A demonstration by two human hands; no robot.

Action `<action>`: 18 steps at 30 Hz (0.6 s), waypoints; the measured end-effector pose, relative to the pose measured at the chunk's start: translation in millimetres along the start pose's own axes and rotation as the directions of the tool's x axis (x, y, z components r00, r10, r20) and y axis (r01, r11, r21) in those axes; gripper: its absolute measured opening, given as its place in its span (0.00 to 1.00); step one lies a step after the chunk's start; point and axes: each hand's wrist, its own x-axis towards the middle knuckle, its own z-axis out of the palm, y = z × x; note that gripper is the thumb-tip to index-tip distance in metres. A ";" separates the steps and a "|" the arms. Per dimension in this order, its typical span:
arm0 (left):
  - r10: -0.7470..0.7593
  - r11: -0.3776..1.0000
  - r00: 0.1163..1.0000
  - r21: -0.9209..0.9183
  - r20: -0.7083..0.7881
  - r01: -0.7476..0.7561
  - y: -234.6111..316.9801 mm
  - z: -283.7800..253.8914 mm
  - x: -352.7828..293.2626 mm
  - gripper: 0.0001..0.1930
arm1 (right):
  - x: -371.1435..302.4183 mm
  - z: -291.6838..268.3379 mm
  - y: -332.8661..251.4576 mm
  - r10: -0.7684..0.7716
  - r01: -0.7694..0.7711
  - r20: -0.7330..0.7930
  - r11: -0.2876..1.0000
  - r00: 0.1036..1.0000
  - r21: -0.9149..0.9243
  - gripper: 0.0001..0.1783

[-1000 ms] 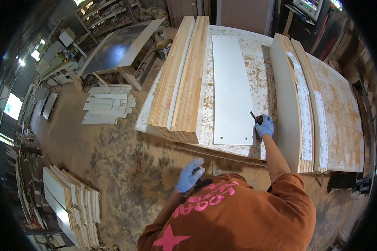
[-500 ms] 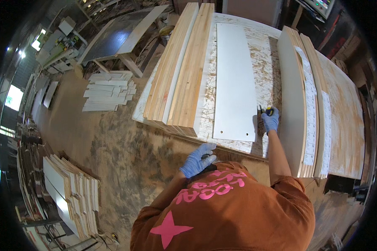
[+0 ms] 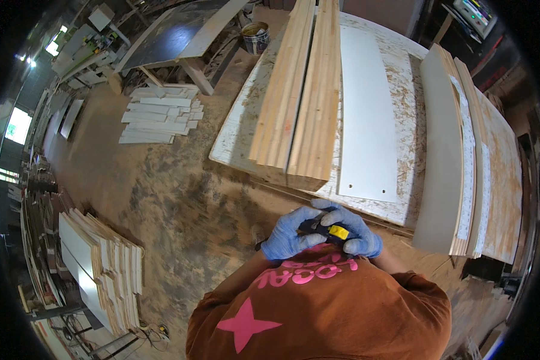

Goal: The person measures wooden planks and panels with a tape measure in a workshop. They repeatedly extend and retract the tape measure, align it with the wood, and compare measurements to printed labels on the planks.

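Closest in, both blue-gloved hands meet just in front of the orange shirt [image 3: 318, 306] with its pink star. The left hand [image 3: 289, 237] has its fingers curled shut around the near end of a small black-and-yellow tool [image 3: 333, 230] — it looks like a tape measure, though most of it is hidden — and the right hand [image 3: 355, 231] wraps over the same tool from the other side, fingers bent closed across its top so only the yellow patch shows between them. The two hands touch each other over the tool. Below and to the left of the fingers lies the dusty sawdust floor [image 3: 162, 198]. Just beyond the fingertips runs the near edge of a worn, paint-flecked work table [image 3: 246, 129]. On it, straight ahead of the right hand, lies a long white panel [image 3: 369, 114] with two small holes near its near end; ahead of the left hand sits a stack of pale wooden boards [image 3: 300, 90] lying lengthwise. To the right of the right hand, large sheets [image 3: 447, 150] stand on edge against the table's side. Far left of the left hand, a pile of white-faced panels [image 3: 99, 264] leans near the floor's edge — farther ahead on that side lies a loose heap of short white boards [image 3: 159, 114], and beyond it a bucket [image 3: 256, 36] beside a dark-topped table [image 3: 174, 33].
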 end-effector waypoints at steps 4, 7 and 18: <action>-0.095 0.992 0.995 -0.086 -0.034 0.092 -10.1 -67.1 -43.6 0.15 | 45.7 50.7 39.2 0.008 -0.009 0.013 0.999 1.000 0.037 0.33; -0.192 0.968 0.981 -0.168 -0.016 0.187 -13.5 -112.7 -68.5 0.13 | 72.5 84.3 72.4 -0.002 -0.001 -0.023 0.993 1.000 -0.117 0.41; -0.366 0.846 0.839 -0.232 0.403 0.480 -24.7 -186.3 -84.5 0.21 | 95.2 156.9 116.7 0.081 -0.185 -0.239 0.874 0.968 -0.450 0.53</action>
